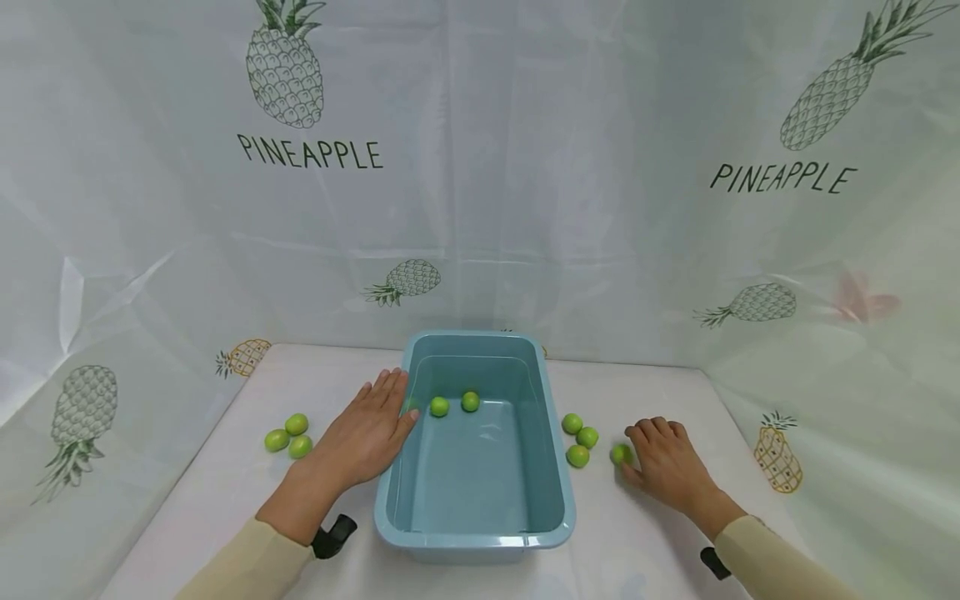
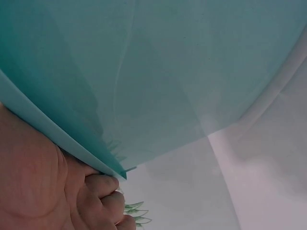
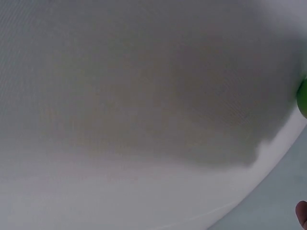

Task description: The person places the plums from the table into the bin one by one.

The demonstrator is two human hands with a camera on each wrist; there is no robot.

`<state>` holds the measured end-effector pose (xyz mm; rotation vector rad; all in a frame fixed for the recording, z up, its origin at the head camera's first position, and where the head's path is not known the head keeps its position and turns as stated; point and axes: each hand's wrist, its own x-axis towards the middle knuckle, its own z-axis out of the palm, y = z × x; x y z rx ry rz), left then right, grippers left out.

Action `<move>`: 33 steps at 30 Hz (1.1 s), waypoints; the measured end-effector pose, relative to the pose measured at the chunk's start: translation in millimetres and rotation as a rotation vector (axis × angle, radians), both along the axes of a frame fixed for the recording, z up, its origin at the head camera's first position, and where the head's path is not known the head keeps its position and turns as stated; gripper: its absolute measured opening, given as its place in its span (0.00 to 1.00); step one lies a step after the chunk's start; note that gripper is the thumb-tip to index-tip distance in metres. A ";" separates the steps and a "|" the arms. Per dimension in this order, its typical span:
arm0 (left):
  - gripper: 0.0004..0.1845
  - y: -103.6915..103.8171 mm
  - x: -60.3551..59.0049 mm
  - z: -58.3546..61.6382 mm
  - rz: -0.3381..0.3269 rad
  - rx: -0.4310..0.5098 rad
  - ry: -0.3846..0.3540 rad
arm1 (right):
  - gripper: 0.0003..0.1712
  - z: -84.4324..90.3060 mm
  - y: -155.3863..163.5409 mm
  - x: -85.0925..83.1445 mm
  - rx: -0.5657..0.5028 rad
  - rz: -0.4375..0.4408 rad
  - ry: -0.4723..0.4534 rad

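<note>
Bright, soft and even in the head view, with only faint shadows under the hands and beside the blue tub (image 1: 480,508); straight lines bowed toward the edges by the wide lens. Blurred and far too close in both wrist views. Broad grey shadow across the right wrist view.
</note>
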<state>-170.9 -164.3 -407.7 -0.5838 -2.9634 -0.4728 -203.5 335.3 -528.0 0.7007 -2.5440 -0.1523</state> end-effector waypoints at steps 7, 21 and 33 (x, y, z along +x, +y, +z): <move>0.37 0.2 0.2 0.0 0.003 -0.004 -0.007 | 0.26 -7.0 0.8 0.0 0.042 -0.018 -0.054; 0.38 2.2 -0.4 -0.2 0.015 -0.006 -0.014 | 0.22 -0.7 4.9 -12.1 0.003 0.020 0.037; 0.37 2.5 -1.0 0.7 0.017 -0.026 -0.014 | 0.20 21.8 0.7 -24.2 -0.019 0.088 0.118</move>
